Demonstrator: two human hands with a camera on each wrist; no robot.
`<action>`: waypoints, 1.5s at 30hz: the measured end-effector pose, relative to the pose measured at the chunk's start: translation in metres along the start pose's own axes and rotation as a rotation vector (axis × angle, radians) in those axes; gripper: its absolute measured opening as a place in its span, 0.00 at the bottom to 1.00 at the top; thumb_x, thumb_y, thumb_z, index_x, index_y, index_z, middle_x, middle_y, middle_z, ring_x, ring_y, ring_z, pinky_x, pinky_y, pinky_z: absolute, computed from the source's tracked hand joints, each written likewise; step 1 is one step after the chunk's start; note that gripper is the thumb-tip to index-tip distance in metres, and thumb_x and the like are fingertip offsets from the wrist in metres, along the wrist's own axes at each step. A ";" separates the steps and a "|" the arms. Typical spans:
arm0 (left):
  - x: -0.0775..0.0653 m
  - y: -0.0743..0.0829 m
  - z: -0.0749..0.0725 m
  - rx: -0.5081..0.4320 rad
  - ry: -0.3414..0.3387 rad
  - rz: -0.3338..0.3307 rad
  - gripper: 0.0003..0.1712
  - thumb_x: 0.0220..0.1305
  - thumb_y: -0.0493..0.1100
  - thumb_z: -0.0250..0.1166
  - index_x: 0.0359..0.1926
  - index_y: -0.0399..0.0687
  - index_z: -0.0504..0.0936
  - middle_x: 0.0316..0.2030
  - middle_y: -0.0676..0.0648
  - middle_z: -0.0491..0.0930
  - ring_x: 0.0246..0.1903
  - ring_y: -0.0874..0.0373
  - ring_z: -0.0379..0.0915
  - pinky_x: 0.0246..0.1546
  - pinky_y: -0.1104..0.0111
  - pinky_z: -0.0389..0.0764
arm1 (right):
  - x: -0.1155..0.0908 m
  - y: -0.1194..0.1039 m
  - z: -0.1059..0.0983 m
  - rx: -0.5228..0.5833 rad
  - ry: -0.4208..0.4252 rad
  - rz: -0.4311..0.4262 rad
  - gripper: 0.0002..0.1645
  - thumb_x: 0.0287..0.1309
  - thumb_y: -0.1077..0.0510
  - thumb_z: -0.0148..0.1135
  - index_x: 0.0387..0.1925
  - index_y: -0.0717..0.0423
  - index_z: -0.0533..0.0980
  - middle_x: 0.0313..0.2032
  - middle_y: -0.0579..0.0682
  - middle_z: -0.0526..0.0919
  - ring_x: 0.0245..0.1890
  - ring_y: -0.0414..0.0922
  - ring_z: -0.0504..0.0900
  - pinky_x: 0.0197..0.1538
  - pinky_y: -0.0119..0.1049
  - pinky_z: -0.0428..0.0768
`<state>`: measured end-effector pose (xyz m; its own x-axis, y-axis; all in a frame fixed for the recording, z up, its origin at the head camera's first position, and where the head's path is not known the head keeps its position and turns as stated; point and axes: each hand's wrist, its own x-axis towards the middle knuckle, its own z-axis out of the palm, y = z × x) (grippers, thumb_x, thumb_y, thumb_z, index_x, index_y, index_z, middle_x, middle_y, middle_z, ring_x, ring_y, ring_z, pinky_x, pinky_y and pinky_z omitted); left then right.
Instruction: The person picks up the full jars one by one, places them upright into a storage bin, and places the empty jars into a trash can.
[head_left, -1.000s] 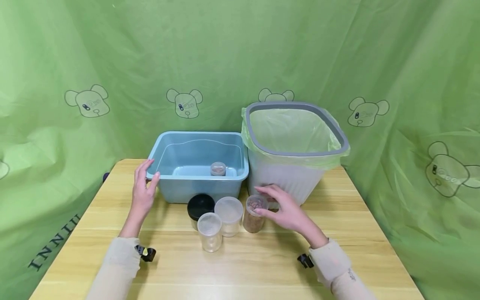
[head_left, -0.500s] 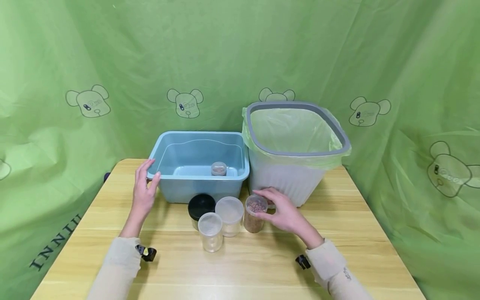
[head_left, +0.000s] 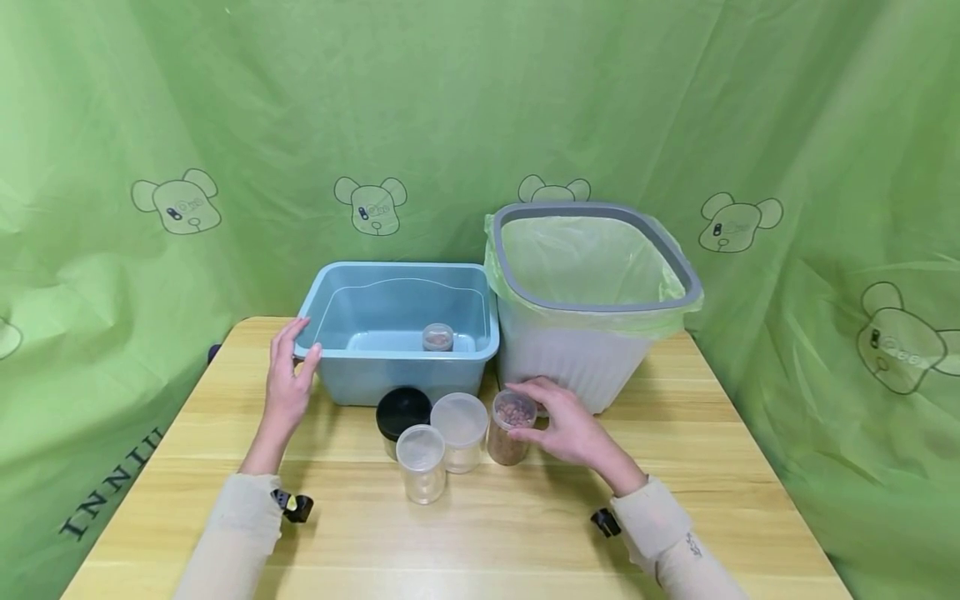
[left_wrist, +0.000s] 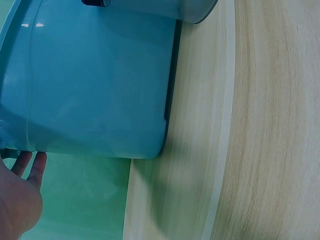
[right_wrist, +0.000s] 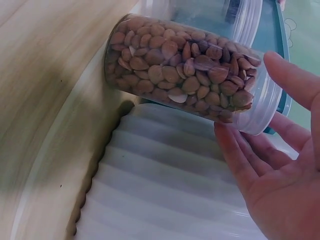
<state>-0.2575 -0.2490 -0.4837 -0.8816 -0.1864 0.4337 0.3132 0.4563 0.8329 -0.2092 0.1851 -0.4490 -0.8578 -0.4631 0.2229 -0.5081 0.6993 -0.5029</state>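
In the head view, my right hand (head_left: 562, 423) has its thumb and fingers on either side of the lidded top of a clear plastic jar (head_left: 507, 437), which stands upright on the table. The right wrist view shows the jar full of brown almond-like kernels (right_wrist: 185, 70), with thumb and fingertips around its translucent lid (right_wrist: 262, 107). My left hand (head_left: 288, 387) rests on the front left corner of a blue plastic basin (head_left: 405, 379), fingers fairly straight against its rim. Inside the basin sits a small clear jar (head_left: 437, 337) with some brownish contents.
Left of the gripped jar stand a black-lidded jar (head_left: 403, 412), a wide clear jar (head_left: 459, 429) and a slim clear jar (head_left: 422, 467), close together before the basin. A white bin (head_left: 570, 354) with a grey ring and green liner stands behind my right hand. Green curtains surround the wooden table (head_left: 480, 533).
My right hand has settled slightly left and closer around the kernel jar's top. The jar stays in place. My left hand and the basin hold their position, with only a slight camera shift.
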 end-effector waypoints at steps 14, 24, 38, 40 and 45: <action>0.001 -0.003 0.002 -0.006 -0.002 0.020 0.31 0.79 0.49 0.56 0.78 0.54 0.64 0.79 0.45 0.55 0.75 0.43 0.57 0.71 0.44 0.68 | -0.006 -0.007 -0.007 -0.043 -0.012 -0.012 0.42 0.52 0.51 0.80 0.67 0.58 0.75 0.65 0.61 0.79 0.64 0.60 0.78 0.67 0.62 0.75; 0.000 -0.003 0.002 0.001 -0.004 0.019 0.31 0.79 0.50 0.56 0.78 0.55 0.64 0.79 0.45 0.55 0.74 0.43 0.58 0.70 0.44 0.69 | -0.006 -0.020 -0.027 -0.013 0.030 -0.031 0.42 0.51 0.52 0.80 0.67 0.58 0.76 0.62 0.58 0.80 0.59 0.57 0.81 0.63 0.57 0.80; 0.000 -0.003 0.000 -0.007 0.005 0.018 0.31 0.79 0.49 0.56 0.78 0.54 0.64 0.79 0.45 0.55 0.75 0.41 0.57 0.71 0.41 0.66 | 0.014 -0.066 -0.075 -0.001 0.126 -0.178 0.39 0.53 0.52 0.80 0.65 0.60 0.77 0.59 0.55 0.82 0.58 0.53 0.81 0.62 0.53 0.82; 0.000 -0.003 0.000 -0.006 0.000 0.018 0.31 0.79 0.49 0.56 0.78 0.54 0.64 0.79 0.45 0.55 0.75 0.41 0.57 0.71 0.41 0.66 | 0.018 -0.072 -0.080 0.010 0.129 -0.182 0.39 0.53 0.52 0.80 0.65 0.60 0.77 0.59 0.55 0.82 0.58 0.52 0.81 0.61 0.52 0.82; 0.000 -0.002 0.001 -0.008 0.004 0.019 0.31 0.79 0.49 0.56 0.78 0.54 0.64 0.79 0.45 0.55 0.74 0.41 0.58 0.70 0.41 0.67 | 0.033 -0.088 -0.089 0.032 0.142 -0.206 0.39 0.53 0.52 0.80 0.65 0.59 0.77 0.60 0.54 0.82 0.59 0.52 0.81 0.61 0.50 0.82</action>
<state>-0.2588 -0.2491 -0.4855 -0.8741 -0.1815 0.4506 0.3324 0.4531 0.8272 -0.1995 0.1568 -0.3234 -0.7396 -0.5116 0.4374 -0.6729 0.5791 -0.4604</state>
